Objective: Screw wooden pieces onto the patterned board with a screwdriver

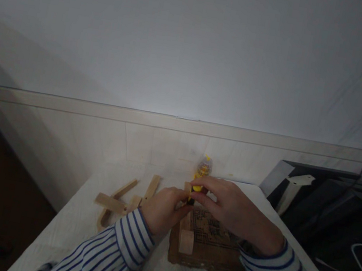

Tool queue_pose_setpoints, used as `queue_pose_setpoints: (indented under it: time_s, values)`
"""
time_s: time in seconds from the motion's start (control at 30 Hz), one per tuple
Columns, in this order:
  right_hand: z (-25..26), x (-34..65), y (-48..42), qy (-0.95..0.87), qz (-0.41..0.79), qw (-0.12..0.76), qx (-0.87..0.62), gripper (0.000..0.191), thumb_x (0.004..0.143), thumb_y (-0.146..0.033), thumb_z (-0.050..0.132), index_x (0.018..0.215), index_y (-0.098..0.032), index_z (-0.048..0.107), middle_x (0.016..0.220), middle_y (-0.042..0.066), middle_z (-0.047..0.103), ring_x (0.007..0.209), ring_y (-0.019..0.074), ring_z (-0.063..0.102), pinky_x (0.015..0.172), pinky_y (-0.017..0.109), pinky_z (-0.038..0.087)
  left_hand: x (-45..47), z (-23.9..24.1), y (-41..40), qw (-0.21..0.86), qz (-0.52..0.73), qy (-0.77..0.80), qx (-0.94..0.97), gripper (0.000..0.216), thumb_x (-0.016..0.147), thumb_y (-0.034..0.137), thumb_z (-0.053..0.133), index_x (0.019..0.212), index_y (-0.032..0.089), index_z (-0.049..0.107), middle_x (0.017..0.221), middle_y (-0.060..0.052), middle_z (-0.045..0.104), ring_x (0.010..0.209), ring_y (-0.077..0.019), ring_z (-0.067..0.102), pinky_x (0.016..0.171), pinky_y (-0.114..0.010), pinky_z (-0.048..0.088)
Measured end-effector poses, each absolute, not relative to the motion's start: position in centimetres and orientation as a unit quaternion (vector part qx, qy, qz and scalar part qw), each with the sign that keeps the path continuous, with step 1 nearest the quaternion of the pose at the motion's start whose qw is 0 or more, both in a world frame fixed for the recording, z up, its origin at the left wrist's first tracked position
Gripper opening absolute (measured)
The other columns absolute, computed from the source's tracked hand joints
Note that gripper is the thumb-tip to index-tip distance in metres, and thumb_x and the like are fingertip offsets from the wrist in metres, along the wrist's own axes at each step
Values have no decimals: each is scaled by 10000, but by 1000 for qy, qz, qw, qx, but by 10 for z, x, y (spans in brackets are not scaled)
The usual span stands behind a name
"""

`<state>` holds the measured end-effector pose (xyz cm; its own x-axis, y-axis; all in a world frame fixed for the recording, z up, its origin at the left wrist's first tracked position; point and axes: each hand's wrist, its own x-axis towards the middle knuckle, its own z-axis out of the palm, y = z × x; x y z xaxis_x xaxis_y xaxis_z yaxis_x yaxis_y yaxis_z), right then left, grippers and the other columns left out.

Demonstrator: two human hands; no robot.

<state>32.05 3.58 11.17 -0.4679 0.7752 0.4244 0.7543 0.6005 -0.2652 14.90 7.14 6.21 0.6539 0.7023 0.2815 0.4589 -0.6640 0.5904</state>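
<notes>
My left hand (165,211) is closed, its thumb and fingers pinching a light wooden piece (187,186) whose end shows above them. Just to the right, my right hand (230,202) is closed around a small yellow and black object (196,188); its exact kind is unclear. The fingertips of both hands meet near this object. Below them lies a dark brown carved wooden board (213,230) with a maze-like pattern. A pale wooden block (186,242) rests on its left edge, partly hidden higher up by my hands.
Left of my hands, several loose wooden strips (113,204) lie on the white-covered table (67,223). Behind my right hand is a clear rounded item with yellow in it (205,165). A pale wall (178,149) borders the back. Dark panels (325,212) and a cable stand at right.
</notes>
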Motion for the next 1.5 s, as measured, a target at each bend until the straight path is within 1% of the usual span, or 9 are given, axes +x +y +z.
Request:
queue_pose_setpoints:
  time_s: [0.3, 0.5, 0.67, 0.83, 0.97, 1.03, 1.1, 1.3, 1.5]
  values:
    - [113, 317, 34, -857, 22, 256, -446, 203, 872, -297, 495, 1013, -171, 568, 909, 65, 647, 818, 191, 595, 720, 330, 459, 149, 65, 71, 244, 244, 333, 877, 236, 801, 178, 513, 1006, 177, 632, 968, -72, 672, 893, -220, 602, 794, -326, 461]
    - [112, 318, 37, -858, 12, 268, -438, 205, 870, -311, 493, 1011, -184, 571, 915, 66, 643, 828, 192, 595, 717, 326, 462, 149, 60, 74, 219, 254, 356, 872, 216, 785, 215, 557, 979, 194, 650, 904, -53, 682, 840, -210, 608, 750, -304, 462]
    - [112, 317, 37, -861, 8, 267, -434, 206, 871, -306, 491, 1017, -185, 572, 914, 67, 645, 822, 189, 596, 718, 325, 463, 149, 55, 77, 207, 267, 380, 861, 200, 750, 313, 629, 902, 191, 670, 827, -41, 683, 767, -206, 611, 678, -282, 462]
    - [112, 316, 36, -858, 0, 254, -447, 203, 871, -291, 488, 1011, -167, 567, 920, 78, 644, 837, 198, 598, 726, 335, 466, 149, 57, 76, 219, 263, 388, 856, 156, 761, 313, 631, 855, 200, 685, 796, -33, 692, 738, -198, 617, 656, -269, 453]
    - [111, 316, 35, -855, 16, 265, -446, 253, 862, -288, 490, 1075, -167, 553, 1008, 91, 645, 907, 208, 602, 773, 354, 474, 149, 59, 75, 222, 260, 394, 853, 146, 780, 300, 610, 832, 187, 686, 788, -38, 691, 732, -196, 615, 650, -264, 447]
    - [109, 317, 35, -853, 20, 278, -440, 296, 858, -261, 483, 1136, -174, 533, 1072, 97, 636, 956, 208, 595, 808, 365, 471, 149, 60, 75, 224, 250, 398, 854, 146, 783, 292, 605, 834, 180, 684, 789, -40, 689, 715, -194, 614, 627, -259, 442]
    - [107, 317, 35, -854, 20, 284, -435, 305, 856, -231, 473, 1152, -188, 536, 1094, 91, 633, 979, 206, 590, 831, 376, 465, 149, 61, 74, 227, 244, 392, 858, 146, 785, 279, 602, 851, 177, 682, 797, -39, 690, 709, -192, 614, 614, -255, 437]
    - [107, 318, 36, -859, 18, 266, -437, 252, 873, -256, 474, 1093, -184, 573, 1037, 73, 655, 928, 198, 605, 808, 359, 473, 147, 63, 73, 226, 250, 366, 867, 161, 791, 261, 594, 917, 198, 673, 829, -34, 696, 717, -185, 619, 652, -262, 438]
    - [108, 318, 36, -861, 22, 259, -437, 251, 879, -274, 476, 1091, -171, 562, 1042, 79, 648, 938, 200, 598, 804, 355, 469, 147, 64, 75, 239, 240, 365, 867, 162, 799, 257, 582, 902, 179, 679, 841, -50, 701, 777, -203, 627, 705, -283, 446]
